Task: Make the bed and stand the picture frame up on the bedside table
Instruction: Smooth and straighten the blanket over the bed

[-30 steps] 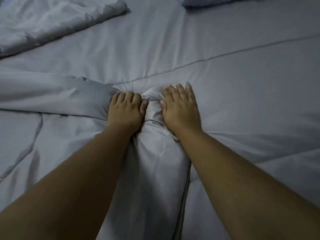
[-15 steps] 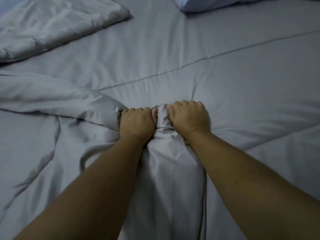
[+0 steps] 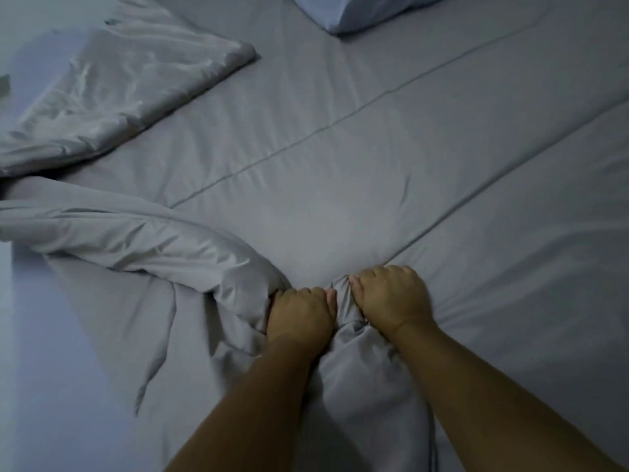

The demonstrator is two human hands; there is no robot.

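Note:
A grey quilted duvet (image 3: 340,185) covers most of the bed. Its near part is bunched into a thick fold (image 3: 367,376) that runs toward me between my arms. My left hand (image 3: 299,315) grips the bunched fabric on the left side, fingers curled under. Close beside it, my right hand (image 3: 391,298) grips the same bunch on the right. A rumpled ridge of the duvet (image 3: 143,240) trails off to the left from my left hand. The picture frame and the bedside table are out of view.
A second crumpled grey cover (image 3: 126,93) lies at the upper left. A pale pillow (image 3: 360,11) sits at the top edge. A lighter strip of sheet (image 3: 41,352) shows along the left side.
My right hand went from flat fingers to a closed grip on the fabric. Both hands have drawn the bunched duvet back toward me, and more of the bed's far end shows.

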